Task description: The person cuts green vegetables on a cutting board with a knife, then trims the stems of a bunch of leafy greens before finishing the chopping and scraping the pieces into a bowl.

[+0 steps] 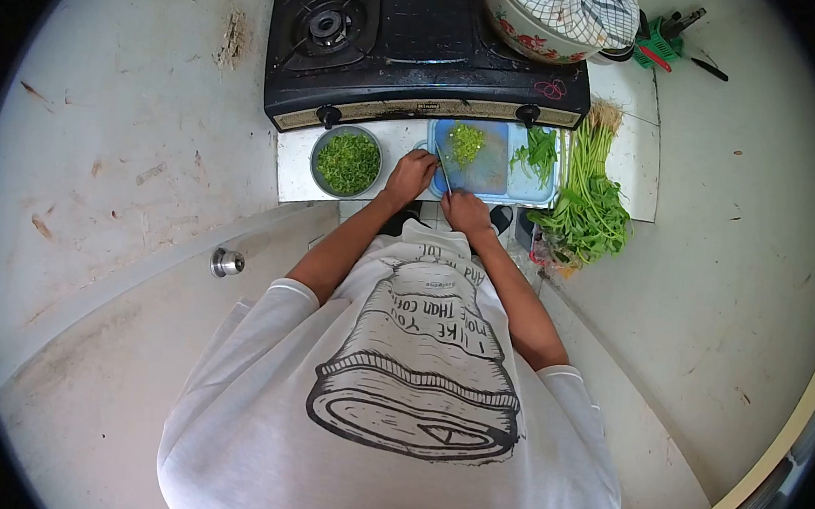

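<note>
My right hand (467, 211) is closed round the handle of a knife (443, 170), whose blade points away from me over the left part of a blue cutting board (495, 188). Beside the blade, at the board's left edge, my left hand (413, 176) has its fingers pressed together; what they hold is too small to make out. Chopped pale green pieces (466, 143) lie on the board, and some green leaves (537, 155) rest on its right part. A round bowl (346, 160) full of chopped greens stands left of my left hand.
Behind the board is a black two-burner stove (420, 50), with a flowered pot (542, 34) under a checked cloth (581, 11). A bunch of leafy stalks (593, 191) lies right of the board. A green basket (661, 46) with utensils is at the back right.
</note>
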A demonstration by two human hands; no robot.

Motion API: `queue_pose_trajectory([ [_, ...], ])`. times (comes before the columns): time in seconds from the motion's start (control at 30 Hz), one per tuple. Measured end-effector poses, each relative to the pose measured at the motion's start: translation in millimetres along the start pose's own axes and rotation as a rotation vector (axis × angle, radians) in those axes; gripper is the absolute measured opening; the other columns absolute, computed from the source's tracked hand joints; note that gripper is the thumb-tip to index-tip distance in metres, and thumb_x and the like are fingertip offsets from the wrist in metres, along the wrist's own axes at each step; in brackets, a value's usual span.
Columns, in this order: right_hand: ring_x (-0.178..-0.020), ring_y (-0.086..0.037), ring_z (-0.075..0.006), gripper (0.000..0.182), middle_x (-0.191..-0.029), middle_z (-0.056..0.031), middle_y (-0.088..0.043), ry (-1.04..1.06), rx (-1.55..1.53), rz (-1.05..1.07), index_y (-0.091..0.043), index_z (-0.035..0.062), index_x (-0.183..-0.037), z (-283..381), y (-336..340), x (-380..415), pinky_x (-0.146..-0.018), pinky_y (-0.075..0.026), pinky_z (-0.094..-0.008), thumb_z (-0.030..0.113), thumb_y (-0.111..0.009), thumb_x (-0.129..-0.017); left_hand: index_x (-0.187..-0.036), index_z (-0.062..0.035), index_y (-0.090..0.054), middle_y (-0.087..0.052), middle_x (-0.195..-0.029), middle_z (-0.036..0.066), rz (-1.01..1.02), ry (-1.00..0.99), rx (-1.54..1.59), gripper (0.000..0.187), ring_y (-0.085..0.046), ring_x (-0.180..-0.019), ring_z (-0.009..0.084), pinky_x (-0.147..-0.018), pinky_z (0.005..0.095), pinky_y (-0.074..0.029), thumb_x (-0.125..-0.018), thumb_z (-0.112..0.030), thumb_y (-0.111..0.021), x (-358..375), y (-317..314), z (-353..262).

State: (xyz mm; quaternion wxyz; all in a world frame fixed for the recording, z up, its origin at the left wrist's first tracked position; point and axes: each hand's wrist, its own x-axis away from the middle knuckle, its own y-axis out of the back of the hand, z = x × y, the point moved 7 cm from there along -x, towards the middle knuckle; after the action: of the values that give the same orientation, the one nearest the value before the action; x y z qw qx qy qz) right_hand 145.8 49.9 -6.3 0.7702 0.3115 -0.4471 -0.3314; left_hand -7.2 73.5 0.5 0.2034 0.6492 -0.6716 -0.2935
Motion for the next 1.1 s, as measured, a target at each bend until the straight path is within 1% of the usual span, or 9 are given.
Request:
queue_pose_trajectory([
  [0.07,-0.09,-0.072,-0.0439,0.043,-0.091,-0.0277,-0.072,-0.012,0.011,0.036,-0.071,-0.0013,-0.095,-4.6,-4.1,2.8,-0.085,-0.057,-0.0518,0.036,-0.051,-0.101,-0.093,0.0018,-0.071,-0.067,-0.089,0.02,0.01,-0.01,-0.009,0.009,-0.065,-0.085,0.0405,-0.079,0.0478,-0.055,-0.088,-0.003,-0.065,-0.3,0.6,-2.7],
  [0.27,-0.09,-0.072,-0.0431,0.044,-0.092,-0.0271,-0.072,0.01,-0.022,-0.06,-0.071,-0.0008,-0.094,10.5,7.2,-17.2,-0.084,-0.057,-0.0521,0.036,-0.049,-0.102,-0.093,0.002,-0.071,-0.067,-0.089,0.021,0.015,0.053,0.065,0.009,-0.065,-0.086,0.0398,-0.079,0.0475,-0.054,-0.087,-0.003,-0.065,1.0,0.4,0.4],
  [0.37,-0.09,-0.072,-0.0429,0.045,-0.092,-0.0269,-0.072,0.013,-0.032,-0.11,-0.071,-0.0012,-0.094,0.3,5.9,-15.2,-0.084,-0.057,-0.0523,0.037,-0.048,-0.102,-0.093,0.0018,-0.071,-0.067,-0.089,0.02,0.024,0.051,0.054,0.009,-0.066,-0.085,0.0394,-0.078,0.0474,-0.054,-0.087,-0.003,-0.066,-0.7,1.3,-0.9],
  [0.47,-0.087,-0.071,-0.0456,0.045,-0.089,-0.0283,-0.071,-0.003,-0.046,-0.104,-0.069,-0.0013,-0.095,-5.8,4.8,-14.7,-0.081,-0.056,-0.0548,0.039,-0.05,-0.102,-0.092,0.0013,-0.071,-0.068,-0.088,0.02,0.026,0.089,0.088,0.009,-0.066,-0.083,0.0393,-0.078,0.0472,-0.054,-0.086,-0.004,-0.067,-1.5,2.6,-1.2],
  [0.57,-0.084,-0.071,-0.0459,0.044,-0.087,-0.0287,-0.071,0.034,-0.045,-0.115,-0.069,-0.0016,-0.095,-1.3,3.9,-15.9,-0.08,-0.057,-0.0551,0.038,-0.051,-0.101,-0.092,0.001,-0.072,-0.068,-0.087,0.02,0.018,0.057,0.07,0.009,-0.066,-0.081,0.0398,-0.077,0.0468,-0.054,-0.086,-0.004,-0.067,-3.1,3.9,-2.1],
  [0.77,-0.082,-0.071,-0.0463,0.044,-0.083,-0.0297,-0.07,0.05,-0.064,-0.111,-0.069,-0.002,-0.095,5.8,6.0,-12.7,-0.078,-0.057,-0.0557,0.038,-0.051,-0.101,-0.091,0.001,-0.072,-0.068,-0.086,0.02,0.059,0.107,0.058,0.009,-0.067,-0.081,0.04,-0.076,0.0467,-0.054,-0.086,-0.004,-0.067,-4.3,3.0,-0.2],
  [0.87,-0.081,-0.071,-0.0464,0.045,-0.083,-0.0301,-0.07,0.055,-0.058,-0.106,-0.069,-0.0023,-0.095,6.0,4.7,-12.6,-0.078,-0.057,-0.0557,0.038,-0.051,-0.101,-0.093,-0.0003,-0.075,-0.07,-0.088,0.018,0.061,0.084,-0.006,0.011,-0.069,-0.08,0.0364,-0.074,0.0439,-0.056,-0.086,-0.008,-0.069,-4.8,1.6,1.2],
  [0.97,-0.084,-0.072,-0.045,0.044,-0.086,-0.0283,-0.072,0.038,-0.045,-0.092,-0.069,-0.0025,-0.092,8.1,5.6,-11.3,-0.08,-0.058,-0.0544,0.036,-0.049,-0.103,-0.09,0.0007,-0.072,-0.068,-0.086,0.02,0.042,0.084,0.068,0.008,-0.067,-0.082,0.0398,-0.076,0.0472,-0.055,-0.085,-0.002,-0.066,-4.6,4.2,-2.7],
  [1.1,-0.084,-0.072,-0.0452,0.044,-0.087,-0.0284,-0.072,0.03,-0.058,-0.065,-0.069,-0.0028,-0.094,6.8,2.4,-13.1,-0.08,-0.058,-0.0545,0.036,-0.05,-0.102,-0.09,0.0002,-0.072,-0.068,-0.086,0.02,0.033,0.065,0.042,0.008,-0.067,-0.083,0.0399,-0.077,0.0475,-0.055,-0.084,-0.002,-0.066,-5.0,1.1,-0.4],
])
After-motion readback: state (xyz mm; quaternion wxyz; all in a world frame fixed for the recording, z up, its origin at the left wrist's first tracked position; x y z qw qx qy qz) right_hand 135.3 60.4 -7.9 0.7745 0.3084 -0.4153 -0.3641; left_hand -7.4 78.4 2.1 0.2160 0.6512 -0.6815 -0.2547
